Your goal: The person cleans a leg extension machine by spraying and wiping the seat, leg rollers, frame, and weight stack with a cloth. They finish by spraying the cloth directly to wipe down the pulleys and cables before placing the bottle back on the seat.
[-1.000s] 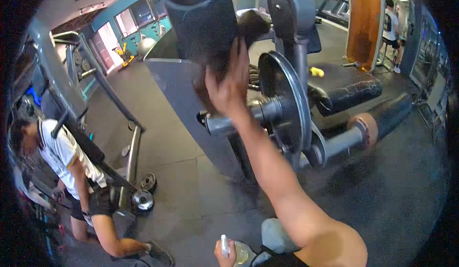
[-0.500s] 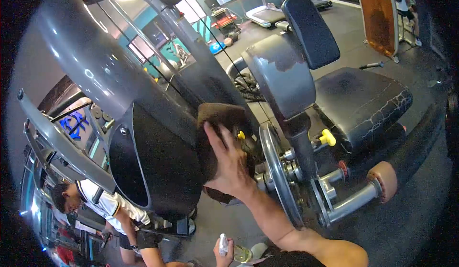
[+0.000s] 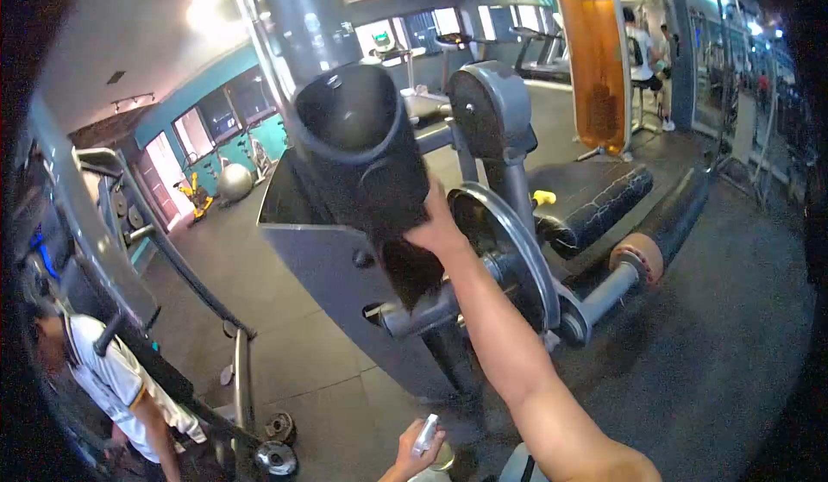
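Observation:
My right hand (image 3: pixel 438 223) reaches forward to the grey weight machine (image 3: pixel 336 266), beside its round metal-rimmed wheel (image 3: pixel 509 249). Its thumb shows against a dark brown cloth (image 3: pixel 410 266), while the other fingers are mostly hidden by the dark machine part. The cloth hangs against the machine below a black, cup-shaped end of a thick tube (image 3: pixel 349 115). At the bottom of the view, my left hand (image 3: pixel 410 456) is closed around a spray bottle (image 3: pixel 425 436) with a whitish top. Part of a clear, yellowish body shows beneath it.
Right of the wheel are a cracked black seat (image 3: pixel 595 202), a yellow knob (image 3: pixel 543 197) and a padded roller (image 3: pixel 638 258). Another person (image 3: pixel 112 378) in a white shirt bends down at the left. Weight plates (image 3: pixel 276 456) lie on the floor.
My view has swung round and the machine is seen from another side. My right hand, flat on the cloth before, now reaches partly behind the dark part. My left hand still holds the bottle.

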{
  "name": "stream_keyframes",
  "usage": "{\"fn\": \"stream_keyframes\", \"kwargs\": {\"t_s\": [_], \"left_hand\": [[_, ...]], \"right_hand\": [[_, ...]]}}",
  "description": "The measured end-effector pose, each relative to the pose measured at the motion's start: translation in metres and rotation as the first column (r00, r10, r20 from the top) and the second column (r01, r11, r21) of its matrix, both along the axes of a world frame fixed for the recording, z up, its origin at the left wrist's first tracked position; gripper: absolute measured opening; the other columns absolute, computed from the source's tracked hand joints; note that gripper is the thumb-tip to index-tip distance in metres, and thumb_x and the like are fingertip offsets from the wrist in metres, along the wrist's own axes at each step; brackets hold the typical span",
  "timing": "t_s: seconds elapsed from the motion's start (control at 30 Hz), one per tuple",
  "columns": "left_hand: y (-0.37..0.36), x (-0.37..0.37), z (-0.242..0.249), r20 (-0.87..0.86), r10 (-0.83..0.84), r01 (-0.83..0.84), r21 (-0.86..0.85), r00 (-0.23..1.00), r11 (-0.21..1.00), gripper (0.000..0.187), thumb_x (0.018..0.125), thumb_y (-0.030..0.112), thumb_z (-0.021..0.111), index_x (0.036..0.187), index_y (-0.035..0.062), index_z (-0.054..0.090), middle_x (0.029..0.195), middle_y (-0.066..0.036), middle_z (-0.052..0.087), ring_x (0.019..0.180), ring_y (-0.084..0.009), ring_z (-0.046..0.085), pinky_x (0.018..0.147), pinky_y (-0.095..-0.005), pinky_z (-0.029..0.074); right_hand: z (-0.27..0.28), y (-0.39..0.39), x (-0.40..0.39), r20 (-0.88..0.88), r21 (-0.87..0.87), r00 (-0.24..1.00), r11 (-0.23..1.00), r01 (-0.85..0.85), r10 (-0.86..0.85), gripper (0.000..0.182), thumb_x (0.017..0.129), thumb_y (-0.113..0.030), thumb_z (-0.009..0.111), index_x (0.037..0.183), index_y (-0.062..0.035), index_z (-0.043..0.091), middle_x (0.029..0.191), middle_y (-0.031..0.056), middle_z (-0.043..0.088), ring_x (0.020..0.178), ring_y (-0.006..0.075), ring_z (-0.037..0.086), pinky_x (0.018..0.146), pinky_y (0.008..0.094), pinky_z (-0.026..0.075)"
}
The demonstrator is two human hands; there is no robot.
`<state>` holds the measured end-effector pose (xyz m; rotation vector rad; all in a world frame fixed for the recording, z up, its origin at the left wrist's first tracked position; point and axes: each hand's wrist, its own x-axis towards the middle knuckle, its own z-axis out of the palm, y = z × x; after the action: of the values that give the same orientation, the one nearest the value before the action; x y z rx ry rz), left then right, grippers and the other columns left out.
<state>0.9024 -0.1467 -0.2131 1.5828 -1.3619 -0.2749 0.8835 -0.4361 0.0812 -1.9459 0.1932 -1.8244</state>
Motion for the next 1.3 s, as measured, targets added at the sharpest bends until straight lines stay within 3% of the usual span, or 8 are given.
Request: {"fn": "stream_keyframes", "kwargs": {"t_s": [0.17, 0.23, 0.37, 0.83, 1.0, 1.1, 1.23, 1.3], "left_hand": [[0.065, -0.052, -0.041, -0.245, 0.114, -0.117, 0.003, 0.963, 0.993, 0.014, 0.084, 0.014, 0.067, 0.091, 0.0023, 0.064, 0.074, -0.007, 0.06, 0.065, -0.0161, 0.06, 0.06, -0.0315, 0.048], [0.087, -0.069, -0.041, -0.267, 0.162, -0.161, 0.025, 0.95, 0.987, 0.013, 0.084, 0.014, 0.067, 0.087, 0.0025, 0.065, 0.075, -0.008, 0.061, 0.067, -0.0177, 0.062, 0.061, -0.0309, 0.048], [0.104, -0.077, -0.089, -0.389, 0.114, -0.115, 0.021, 0.914, 0.993, 0.034, 0.09, 0.02, 0.065, 0.114, -0.0026, 0.059, 0.099, -0.012, 0.065, 0.09, -0.0212, 0.061, 0.076, -0.0327, 0.049], [0.118, -0.066, -0.078, -0.359, 0.259, -0.288, -0.028, 0.897, 0.957, 0.032, 0.089, 0.025, 0.064, 0.106, -0.0023, 0.059, 0.09, -0.015, 0.063, 0.081, -0.0272, 0.06, 0.071, -0.0397, 0.047], [0.129, -0.052, -0.121, -0.376, 0.301, -0.304, 0.054, 0.876, 0.951, 0.03, 0.089, 0.026, 0.064, 0.1, -0.0008, 0.059, 0.082, -0.011, 0.063, 0.071, -0.0206, 0.059, 0.062, -0.0361, 0.045], [0.128, -0.059, -0.142, -0.35, 0.308, -0.313, 0.042, 0.885, 0.949, 0.026, 0.088, 0.026, 0.066, 0.094, 0.0014, 0.062, 0.076, -0.007, 0.062, 0.067, -0.0153, 0.058, 0.059, -0.0317, 0.046], [0.128, -0.054, -0.092, -0.313, 0.307, -0.33, -0.021, 0.899, 0.944, 0.012, 0.083, 0.014, 0.067, 0.086, 0.0022, 0.065, 0.073, -0.01, 0.06, 0.065, -0.0211, 0.061, 0.061, -0.0336, 0.048], [0.118, -0.046, -0.098, -0.255, 0.28, -0.31, -0.085, 0.926, 0.947, 0.011, 0.082, 0.012, 0.067, 0.084, 0.0023, 0.064, 0.075, -0.012, 0.06, 0.068, -0.0255, 0.061, 0.063, -0.0369, 0.048]], "right_hand": [[-0.079, 0.034, -0.023, -0.161, 0.348, 0.983, 0.937, -0.022, 0.083, 0.061, 0.081, -0.021, 0.073, 0.132, 0.0, 0.046, 0.126, 0.0203, 0.056, 0.11, 0.0328, 0.058, 0.096, 0.0393, 0.045], [-0.079, 0.066, -0.036, 0.613, 0.463, 0.73, 0.61, -0.642, 0.303, 0.051, 0.09, -0.029, 0.065, 0.13, -0.0028, 0.048, 0.125, 0.0131, 0.057, 0.11, 0.027, 0.058, 0.094, 0.0382, 0.045], [0.018, 0.081, -0.063, 0.709, 0.211, 0.346, 0.283, -0.936, 0.614, 0.057, 0.092, -0.053, 0.053, 0.125, -0.0068, 0.053, 0.118, 0.0074, 0.06, 0.104, 0.0222, 0.059, 0.089, 0.0395, 0.048], [0.026, 0.112, -0.083, 0.658, 0.314, 0.563, 0.497, -0.809, 0.5, 0.056, 0.091, -0.054, 0.037, 0.112, -0.0068, 0.06, 0.097, 0.0097, 0.064, 0.09, 0.029, 0.062, 0.079, 0.0459, 0.051], [0.009, 0.181, -0.119, 0.52, -0.102, 0.257, 0.358, -0.928, 0.815, 0.054, 0.088, -0.042, 0.055, 0.125, -0.0039, 0.051, 0.117, 0.0107, 0.057, 0.104, 0.0266, 0.056, 0.092, 0.043, 0.045], [0.048, 0.178, -0.093, 0.201, -0.378, 0.977, 0.914, 0.148, -0.075, 0.056, 0.077, -0.03, 0.067, 0.123, -0.0012, 0.052, 0.118, 0.0148, 0.057, 0.106, 0.0328, 0.055, 0.095, 0.0463, 0.042], [0.108, 0.118, -0.018, 0.305, -0.67, 0.357, 0.067, 0.739, -0.883, 0.034, 0.082, -0.016, 0.049, 0.108, 0.0028, 0.06, 0.11, 0.0209, 0.06, 0.101, 0.0405, 0.055, 0.098, 0.0476, 0.037], [0.123, 0.104, 0.006, 0.163, -0.674, 0.442, 0.228, 0.703, -0.882, 0.03, 0.079, -0.01, 0.046, 0.102, 0.0042, 0.061, 0.104, 0.0228, 0.062, 0.097, 0.0411, 0.057, 0.093, 0.0479, 0.041]]}}
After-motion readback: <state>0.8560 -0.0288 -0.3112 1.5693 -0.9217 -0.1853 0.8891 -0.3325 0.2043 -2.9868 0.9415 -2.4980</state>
